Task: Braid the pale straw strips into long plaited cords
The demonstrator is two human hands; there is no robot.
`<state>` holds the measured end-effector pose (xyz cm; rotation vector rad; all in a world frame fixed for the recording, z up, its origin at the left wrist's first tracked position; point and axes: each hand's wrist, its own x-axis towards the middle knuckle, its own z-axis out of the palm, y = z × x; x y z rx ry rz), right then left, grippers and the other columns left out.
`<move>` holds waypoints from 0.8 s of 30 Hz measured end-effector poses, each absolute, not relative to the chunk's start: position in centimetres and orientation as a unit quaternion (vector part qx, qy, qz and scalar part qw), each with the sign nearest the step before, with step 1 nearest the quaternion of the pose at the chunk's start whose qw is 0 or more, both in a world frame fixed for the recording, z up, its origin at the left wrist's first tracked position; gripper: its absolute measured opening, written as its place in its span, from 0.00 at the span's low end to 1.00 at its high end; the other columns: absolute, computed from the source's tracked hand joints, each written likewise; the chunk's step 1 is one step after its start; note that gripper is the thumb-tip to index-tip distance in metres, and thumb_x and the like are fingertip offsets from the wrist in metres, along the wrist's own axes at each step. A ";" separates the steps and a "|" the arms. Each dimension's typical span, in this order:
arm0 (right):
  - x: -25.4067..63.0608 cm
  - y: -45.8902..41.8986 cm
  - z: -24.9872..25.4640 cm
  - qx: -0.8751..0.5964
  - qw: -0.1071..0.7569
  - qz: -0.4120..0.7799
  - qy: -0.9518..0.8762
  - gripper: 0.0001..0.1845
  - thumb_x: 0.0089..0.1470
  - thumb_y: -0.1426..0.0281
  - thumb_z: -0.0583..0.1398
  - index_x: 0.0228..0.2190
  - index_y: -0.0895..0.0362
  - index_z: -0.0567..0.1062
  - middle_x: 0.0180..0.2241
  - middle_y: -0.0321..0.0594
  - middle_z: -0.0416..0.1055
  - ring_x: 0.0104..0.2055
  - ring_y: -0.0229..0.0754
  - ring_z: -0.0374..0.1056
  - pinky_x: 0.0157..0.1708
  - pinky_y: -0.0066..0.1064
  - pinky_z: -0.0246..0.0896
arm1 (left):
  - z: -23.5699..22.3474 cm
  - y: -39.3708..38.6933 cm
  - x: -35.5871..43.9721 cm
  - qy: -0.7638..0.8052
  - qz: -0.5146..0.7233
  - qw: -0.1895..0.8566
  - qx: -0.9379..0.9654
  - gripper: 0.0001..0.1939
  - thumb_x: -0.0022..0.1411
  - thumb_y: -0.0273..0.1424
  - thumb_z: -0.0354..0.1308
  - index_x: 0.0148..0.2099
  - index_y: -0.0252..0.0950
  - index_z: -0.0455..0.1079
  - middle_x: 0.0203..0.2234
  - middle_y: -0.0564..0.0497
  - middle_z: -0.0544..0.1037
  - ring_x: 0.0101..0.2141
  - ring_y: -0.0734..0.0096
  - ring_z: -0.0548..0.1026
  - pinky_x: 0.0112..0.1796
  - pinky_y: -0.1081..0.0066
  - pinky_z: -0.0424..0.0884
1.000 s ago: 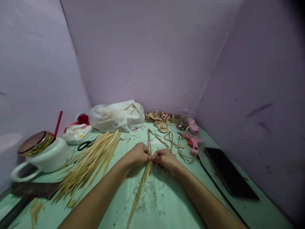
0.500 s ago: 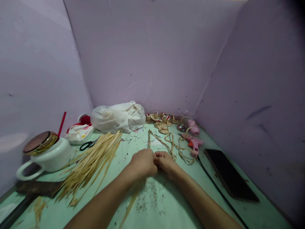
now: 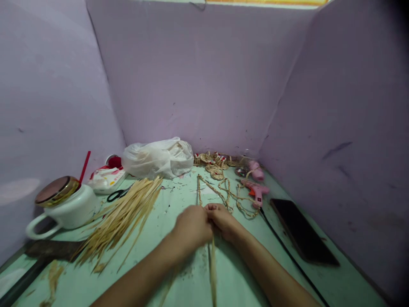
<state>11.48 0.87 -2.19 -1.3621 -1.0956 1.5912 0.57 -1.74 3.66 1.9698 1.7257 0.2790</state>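
My left hand [image 3: 193, 226] and my right hand [image 3: 223, 219] meet at the middle of the table, closed and touching. Both grip a braided straw cord [image 3: 200, 192], which runs away from them, bends sharply and trails right in loose loops. Below the hands hang loose straw strips [image 3: 213, 273], unbraided. The pinched part is hidden by my fingers, and the left hand is somewhat blurred. Left of my hands lies a fanned bundle of dry straw strips [image 3: 124, 221].
At left stand a white mug [image 3: 72, 211] with a gold-rimmed lid, a hammer [image 3: 53, 250] and black scissors [image 3: 116, 195]. Behind are a white plastic bag [image 3: 158, 157] and coiled straw pieces [image 3: 215, 171]. A pink glue gun [image 3: 258, 192] with its cord and a phone [image 3: 303, 230] lie right.
Both hands have shifted slightly, still together on the cord. Loose strips now hang visibly straight below them. The camera view has tilted up a little.
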 end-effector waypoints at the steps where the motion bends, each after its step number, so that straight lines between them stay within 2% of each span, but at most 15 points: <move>1: 11.6 0.9 -2.2 -0.534 0.372 0.619 -0.440 0.01 0.32 0.75 0.55 0.16 0.60 0.64 0.09 0.28 0.55 0.11 0.27 0.46 0.13 0.23 0.35 | 3.7 -1.1 -0.1 0.650 0.146 0.231 0.709 0.07 0.45 0.28 0.52 0.25 0.32 0.71 0.22 0.43 0.74 0.27 0.64 0.72 0.27 0.72 0.61; 3: 11.8 1.0 -2.2 -0.533 0.356 0.614 -0.461 0.03 0.34 0.74 0.56 0.15 0.60 0.64 0.09 0.27 0.54 0.10 0.26 0.43 0.12 0.24 0.32 | 3.4 0.1 -1.1 0.679 0.223 0.275 0.643 0.08 0.46 0.26 0.51 0.29 0.31 0.71 0.19 0.47 0.72 0.19 0.73 0.69 0.23 0.75 0.60; 5: 12.0 1.1 -2.3 -0.523 0.350 0.615 -0.476 0.06 0.36 0.72 0.56 0.14 0.59 0.63 0.08 0.27 0.53 0.09 0.26 0.42 0.12 0.24 0.30 | 2.8 0.8 -1.4 0.677 0.237 0.428 0.550 0.10 0.46 0.24 0.51 0.34 0.30 0.69 0.13 0.53 0.68 0.12 0.78 0.62 0.18 0.77 0.56; 7: 12.1 1.3 -2.5 -0.508 0.357 0.615 -0.487 0.07 0.36 0.72 0.56 0.14 0.59 0.63 0.08 0.27 0.54 0.09 0.26 0.42 0.12 0.24 0.31 | 1.9 1.0 -1.2 0.623 0.235 0.544 0.511 0.06 0.48 0.25 0.51 0.29 0.29 0.68 0.08 0.55 0.63 0.10 0.81 0.58 0.15 0.78 0.52; 10: 12.2 1.5 -2.9 -0.491 0.359 0.609 -0.509 0.05 0.37 0.73 0.55 0.15 0.60 0.64 0.10 0.29 0.59 0.11 0.27 0.45 0.13 0.23 0.34 | 0.6 1.0 -0.7 0.566 0.231 0.629 0.480 0.07 0.50 0.26 0.51 0.22 0.29 0.64 0.08 0.54 0.63 0.10 0.83 0.58 0.14 0.80 0.50; 13: 12.1 1.7 -3.3 -0.492 0.357 0.569 -0.554 0.02 0.37 0.75 0.54 0.17 0.60 0.65 0.11 0.29 0.60 0.13 0.27 0.48 0.15 0.22 0.39 | -0.2 1.1 -0.7 0.573 0.237 0.642 0.451 0.06 0.47 0.22 0.51 0.20 0.30 0.62 0.10 0.54 0.64 0.11 0.83 0.59 0.13 0.81 0.51; 16: 12.1 1.7 -3.5 -0.497 0.346 0.509 -0.612 0.04 0.37 0.77 0.53 0.16 0.60 0.64 0.11 0.28 0.58 0.14 0.28 0.48 0.17 0.22 0.42 | -0.5 1.2 -0.9 0.600 0.235 0.603 0.471 0.08 0.45 0.19 0.49 0.17 0.31 0.59 0.07 0.55 0.61 0.09 0.82 0.57 0.13 0.79 0.49; 19: 12.2 1.8 -4.0 -0.494 0.333 0.459 -0.659 0.04 0.39 0.77 0.52 0.17 0.60 0.64 0.13 0.29 0.59 0.16 0.29 0.50 0.18 0.22 0.45 | -0.3 0.8 -0.7 0.626 0.225 0.563 0.490 0.08 0.43 0.20 0.49 0.15 0.31 0.59 0.05 0.56 0.58 0.08 0.83 0.54 0.12 0.78 0.45; 24: 12.5 1.5 -4.4 -0.536 0.313 0.328 -0.712 0.04 0.40 0.76 0.52 0.19 0.60 0.67 0.16 0.33 0.62 0.20 0.32 0.55 0.20 0.22 0.46 | -0.1 0.1 0.1 0.644 0.289 0.499 0.502 0.11 0.42 0.21 0.51 0.13 0.33 0.57 0.03 0.58 0.53 0.08 0.83 0.49 0.12 0.77 0.43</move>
